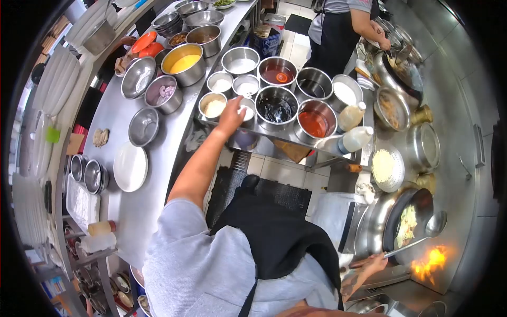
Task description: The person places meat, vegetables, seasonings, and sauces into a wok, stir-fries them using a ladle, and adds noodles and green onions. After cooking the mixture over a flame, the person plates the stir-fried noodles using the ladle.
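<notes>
My left hand (231, 117) reaches forward over a small metal pot of white powder (247, 112), fingers drawn together near its rim. What the fingertips hold, if anything, is too small to make out. Down at the right, my right hand (374, 263) is closed round the handle of a ladle (436, 224). The ladle's bowl hangs beside a dark wok (421, 203) with chopped pale cabbage (407, 226) in it. Flames (430, 263) flare just below the wok.
Pots of dark sauce (276, 105), red sauce (315, 124) and pale seasonings crowd the cart, beside squeeze bottles (355, 139). A strainer of noodles (387, 168) stands right. Another person (340, 26) works at the far stove. Left, a steel counter bears bowls and a white plate (130, 167).
</notes>
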